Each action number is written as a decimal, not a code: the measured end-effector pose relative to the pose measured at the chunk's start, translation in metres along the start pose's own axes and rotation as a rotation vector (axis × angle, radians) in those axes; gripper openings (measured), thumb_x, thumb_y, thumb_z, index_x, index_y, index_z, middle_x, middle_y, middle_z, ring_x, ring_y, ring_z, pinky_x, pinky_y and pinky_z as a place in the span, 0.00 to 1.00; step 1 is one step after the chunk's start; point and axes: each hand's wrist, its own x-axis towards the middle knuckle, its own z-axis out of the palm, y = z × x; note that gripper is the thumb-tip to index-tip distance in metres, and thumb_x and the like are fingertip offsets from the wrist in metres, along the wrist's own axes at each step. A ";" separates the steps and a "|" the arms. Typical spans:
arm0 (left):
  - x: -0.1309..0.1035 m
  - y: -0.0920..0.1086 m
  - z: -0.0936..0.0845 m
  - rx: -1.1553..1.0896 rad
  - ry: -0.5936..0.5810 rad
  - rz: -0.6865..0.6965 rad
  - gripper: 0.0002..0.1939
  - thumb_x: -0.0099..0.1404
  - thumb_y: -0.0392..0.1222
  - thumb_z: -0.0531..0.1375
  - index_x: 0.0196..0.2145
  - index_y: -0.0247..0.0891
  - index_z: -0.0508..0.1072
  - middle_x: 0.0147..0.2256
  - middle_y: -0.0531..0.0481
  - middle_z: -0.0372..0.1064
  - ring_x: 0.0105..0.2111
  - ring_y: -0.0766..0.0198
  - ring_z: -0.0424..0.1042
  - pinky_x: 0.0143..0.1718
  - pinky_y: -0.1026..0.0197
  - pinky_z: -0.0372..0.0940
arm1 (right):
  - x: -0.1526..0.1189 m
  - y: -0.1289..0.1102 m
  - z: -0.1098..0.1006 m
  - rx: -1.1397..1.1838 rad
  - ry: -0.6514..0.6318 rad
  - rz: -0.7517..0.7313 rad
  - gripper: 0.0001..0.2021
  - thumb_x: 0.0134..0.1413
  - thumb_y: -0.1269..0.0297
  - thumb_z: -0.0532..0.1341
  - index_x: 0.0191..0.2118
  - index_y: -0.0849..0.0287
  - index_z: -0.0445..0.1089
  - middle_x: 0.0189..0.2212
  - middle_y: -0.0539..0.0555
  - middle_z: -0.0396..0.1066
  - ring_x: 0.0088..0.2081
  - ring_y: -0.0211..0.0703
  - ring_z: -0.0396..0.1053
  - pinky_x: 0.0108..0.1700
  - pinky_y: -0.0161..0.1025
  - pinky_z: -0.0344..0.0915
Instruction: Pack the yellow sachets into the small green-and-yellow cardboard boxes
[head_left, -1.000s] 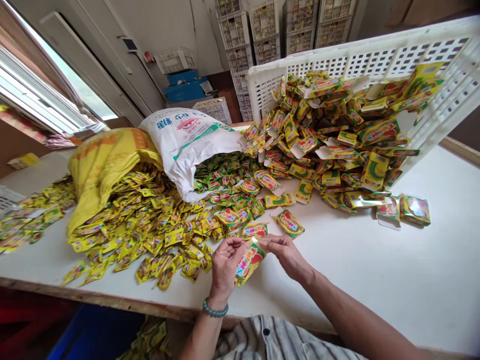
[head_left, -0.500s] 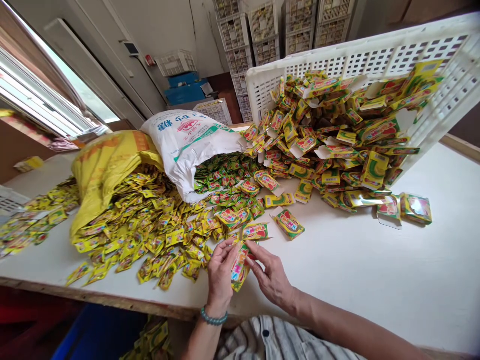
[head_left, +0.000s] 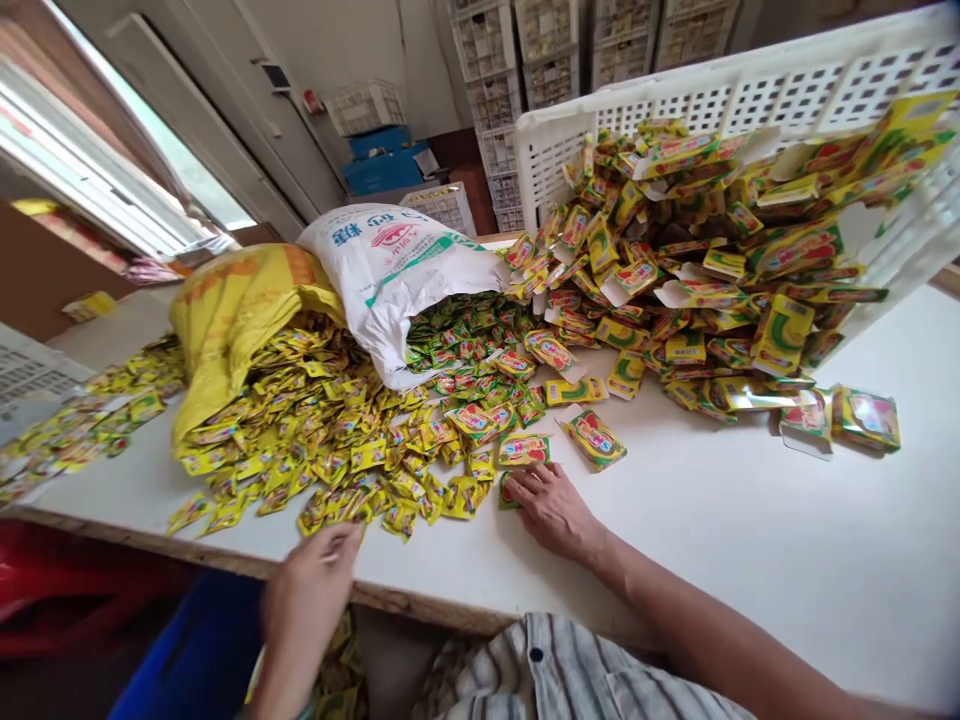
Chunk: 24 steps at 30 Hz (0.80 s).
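My left hand (head_left: 315, 585) is at the table's front edge, smeared by motion. Its fingers look curled, but I cannot make out anything in them. On the white table my right hand (head_left: 551, 505) has its fingers bent over a small green packet (head_left: 508, 492), pinching it at the edge. Just beyond lie a flat yellow-green candy box (head_left: 523, 450) and another candy box (head_left: 595, 438) with a flap open. Yellow candy packets (head_left: 367, 455) spread in a heap to the left, and green packets (head_left: 457, 335) spill from a white sack (head_left: 397, 270).
A white plastic crate (head_left: 555, 150) on its side spills candy boxes (head_left: 675, 300) at the right. A yellow sack (head_left: 240, 320) lies at the left. Below the table edge is a blue container (head_left: 195, 640) near more yellow packages (head_left: 341, 680). Stacked crates (head_left: 495, 110) stand behind.
The candy box held between both hands is gone from them. My left hand has moved left and down to the table edge; my right hand has come down onto a green packet.
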 end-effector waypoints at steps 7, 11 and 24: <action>-0.007 0.114 0.079 -0.014 -0.136 0.334 0.14 0.59 0.43 0.58 0.43 0.39 0.75 0.40 0.40 0.75 0.42 0.49 0.72 0.42 0.56 0.63 | -0.007 0.001 0.007 -0.098 0.033 -0.050 0.18 0.54 0.73 0.55 0.52 0.61 0.63 0.43 0.60 0.71 0.42 0.50 0.63 0.43 0.46 0.59; 0.000 0.109 0.082 -0.041 -0.165 0.213 0.18 0.59 0.35 0.54 0.46 0.39 0.74 0.35 0.40 0.77 0.36 0.51 0.74 0.38 0.56 0.64 | -0.010 0.009 0.006 -0.040 0.093 0.022 0.23 0.55 0.73 0.53 0.57 0.64 0.59 0.44 0.61 0.71 0.43 0.50 0.64 0.45 0.45 0.60; 0.013 0.095 0.091 -1.064 -0.226 -0.412 0.22 0.42 0.49 0.68 0.35 0.34 0.75 0.27 0.46 0.76 0.27 0.60 0.75 0.28 0.61 0.69 | -0.004 0.026 0.006 0.650 0.337 0.429 0.07 0.59 0.61 0.54 0.32 0.56 0.64 0.23 0.49 0.66 0.26 0.39 0.61 0.29 0.36 0.58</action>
